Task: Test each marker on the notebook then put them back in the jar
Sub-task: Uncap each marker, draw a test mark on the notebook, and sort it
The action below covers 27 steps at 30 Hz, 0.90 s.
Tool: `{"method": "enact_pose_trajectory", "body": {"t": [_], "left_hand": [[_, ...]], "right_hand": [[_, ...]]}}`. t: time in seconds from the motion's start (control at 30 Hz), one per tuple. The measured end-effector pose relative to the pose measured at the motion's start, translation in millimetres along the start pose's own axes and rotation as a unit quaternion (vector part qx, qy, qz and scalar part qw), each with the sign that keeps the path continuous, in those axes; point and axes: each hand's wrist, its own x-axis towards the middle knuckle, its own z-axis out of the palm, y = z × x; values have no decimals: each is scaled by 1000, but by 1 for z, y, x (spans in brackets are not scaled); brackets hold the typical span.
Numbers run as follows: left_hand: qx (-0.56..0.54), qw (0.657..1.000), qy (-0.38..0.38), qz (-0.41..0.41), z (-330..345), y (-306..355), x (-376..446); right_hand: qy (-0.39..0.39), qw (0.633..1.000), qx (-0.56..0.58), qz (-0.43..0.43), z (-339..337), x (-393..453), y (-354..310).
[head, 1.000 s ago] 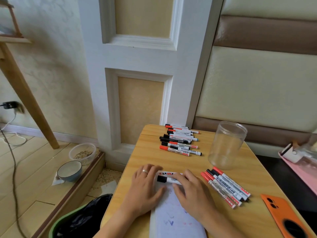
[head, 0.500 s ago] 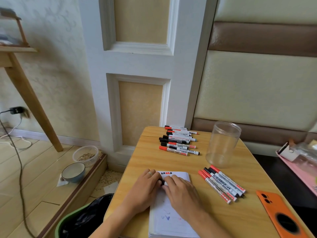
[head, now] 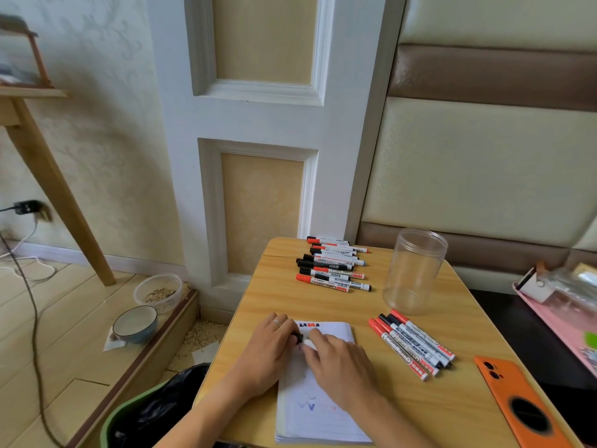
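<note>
1. Both hands meet over the top of the notebook: the left hand pinches the black cap end of a marker and the right hand curls round its white barrel, so the marker lies crosswise between them, mostly hidden; whether the cap is coming off or going on cannot be told
2. Just beyond the fingers, at the notebook's far edge, sits a short row of black and red test marks; nearer the person, under the right wrist, are faint blue and reddish scribbles, so some testing looks done
3. To the right of the grip, a group of red and black markers lies on the table, probably one sorted batch
4. Farther out beyond the hands, a larger pile of markers lies near the table's far edge
5. Beyond and right of the grip stands the clear jar, upright, open and holding nothing, so by my judgement no marker is put back yet and most of the task remains
</note>
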Motion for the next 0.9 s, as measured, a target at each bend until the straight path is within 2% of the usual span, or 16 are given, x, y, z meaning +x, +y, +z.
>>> {"method": "enact_pose_trajectory", "body": {"t": [0.17,0.23,0.3,0.43,0.57,0.67,0.8,0.9], "left_hand": [[-53,984,108,-131,-3,-9,17],[-50,977,107,-179,-2,-14,31],[-41,976,73,-199,1,-18,47],[-28,977,-10,-212,12,-25,77],[25,973,-71,-218,20,-30,89],[8,974,-53,-218,19,-29,79],[-31,977,63,-203,12,-17,43],[-75,980,69,-172,9,-5,15]], "right_hand": [[14,999,53,-4,3,-3,-3],[9,999,27,-16,-1,-2,-5],[-8,1000,7,-11,-5,-1,-7],[9,1000,-12,-4,-3,1,-6],[-12,1000,2,-6,-1,-1,-6],[-12,1000,10,-2,-2,0,-6],[-4,999,48,17,-5,-3,-5],[26,994,103,16,-4,-6,-3]]}}
